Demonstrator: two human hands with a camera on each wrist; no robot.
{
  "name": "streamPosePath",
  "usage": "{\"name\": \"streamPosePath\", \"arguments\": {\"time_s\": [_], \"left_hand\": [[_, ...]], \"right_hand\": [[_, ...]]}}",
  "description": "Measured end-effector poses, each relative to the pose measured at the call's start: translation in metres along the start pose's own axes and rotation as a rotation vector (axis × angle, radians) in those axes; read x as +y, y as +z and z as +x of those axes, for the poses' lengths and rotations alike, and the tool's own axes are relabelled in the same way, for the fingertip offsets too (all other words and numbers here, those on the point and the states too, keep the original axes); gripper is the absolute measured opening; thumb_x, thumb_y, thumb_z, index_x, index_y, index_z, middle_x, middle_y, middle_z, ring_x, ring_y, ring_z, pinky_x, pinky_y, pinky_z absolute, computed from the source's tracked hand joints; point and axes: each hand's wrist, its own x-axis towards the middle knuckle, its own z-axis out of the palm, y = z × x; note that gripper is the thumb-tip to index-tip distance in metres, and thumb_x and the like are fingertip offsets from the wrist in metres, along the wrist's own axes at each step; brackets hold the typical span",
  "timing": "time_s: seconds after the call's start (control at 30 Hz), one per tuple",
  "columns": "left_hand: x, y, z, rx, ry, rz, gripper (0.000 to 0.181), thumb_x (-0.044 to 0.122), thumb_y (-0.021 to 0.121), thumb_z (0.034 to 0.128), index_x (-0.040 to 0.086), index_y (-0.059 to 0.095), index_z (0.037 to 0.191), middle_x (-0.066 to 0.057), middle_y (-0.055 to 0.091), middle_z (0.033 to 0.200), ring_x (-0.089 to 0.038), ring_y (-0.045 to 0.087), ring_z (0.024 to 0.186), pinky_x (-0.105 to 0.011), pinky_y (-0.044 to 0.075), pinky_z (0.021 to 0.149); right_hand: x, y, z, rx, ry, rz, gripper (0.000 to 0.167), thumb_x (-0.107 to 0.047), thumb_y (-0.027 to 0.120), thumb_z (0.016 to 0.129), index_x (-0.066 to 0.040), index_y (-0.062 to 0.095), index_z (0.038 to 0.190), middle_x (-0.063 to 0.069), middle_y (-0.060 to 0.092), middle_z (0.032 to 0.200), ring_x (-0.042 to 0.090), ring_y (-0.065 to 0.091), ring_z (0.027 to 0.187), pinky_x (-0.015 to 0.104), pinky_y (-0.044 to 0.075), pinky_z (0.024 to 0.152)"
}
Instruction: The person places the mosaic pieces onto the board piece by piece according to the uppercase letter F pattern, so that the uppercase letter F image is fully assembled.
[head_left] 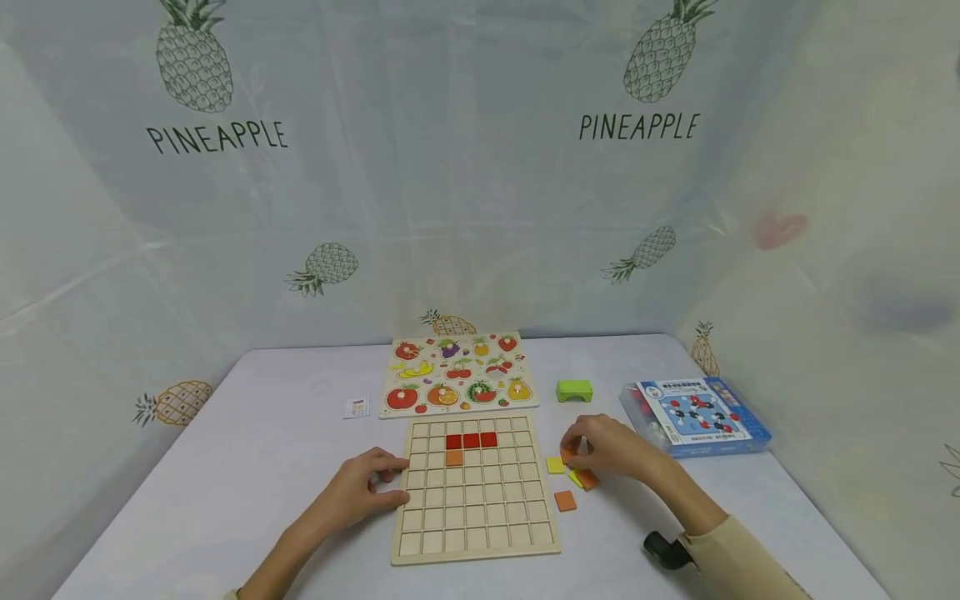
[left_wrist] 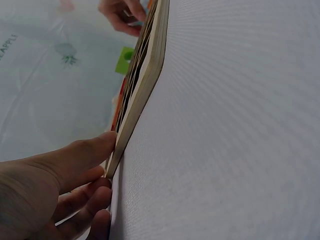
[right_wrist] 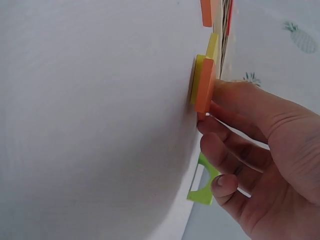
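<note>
The left hand (head_left: 363, 485) is resting, fingers spread, against a pale wooden gridded board (head_left: 453, 497); the right hand (head_left: 606, 445) is pinching an orange square tile (head_left: 567, 457) to its right, apparently picking, next needing a clean lift.

Backdrop (head_left: 450, 192), left: read "PINEAPPLE" in dark capitals under a pineapple drawing (head_left: 197, 68).
Backdrop, right: read "PINEAPPLE" again, under another drawing.
Backdrop, left wrist view: showed "APPLE", cut off.
Blue box (head_left: 697, 417): bore print too small to read.
White slip (head_left: 356, 407): carried unreadable marks.
</note>
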Motion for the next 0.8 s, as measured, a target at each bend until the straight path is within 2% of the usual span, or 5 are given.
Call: {"name": "streamPosePath", "arguments": {"time_s": [0.43,0.8], "left_hand": [[-0.0009,0.0006,0.0009,0.004,0.014,-0.003,0.047,0.033,0.082,0.0772,0.009,0.071,0.117,0.001,0.063,0.099,-0.009,0.053,0.082,-0.017,0.044,0.061],[-0.0007,0.0007,0.0003,0.002,0.000,-0.002,0.047,0.034,0.082,0.0777,0.010,0.071,0.117,0.002,0.063,0.100,-0.008,0.052,0.081,-0.017,0.044,0.061]], "right_hand": [[0.0017,-0.0009,0.0016,-0.015,-0.027,0.010,0.014,-0.023,0.078,0.084,-0.018,0.076,0.097,-0.008,0.062,0.087,0.011,0.052,0.079,0.021,0.045,0.067],[0.0015,-0.0048,0.0033,-0.005,-0.069,0.015,0.013,-0.024,0.076,0.085,-0.017,0.075,0.096,-0.006,0.062,0.086,0.011,0.052,0.075,0.020,0.044,0.062]]}}
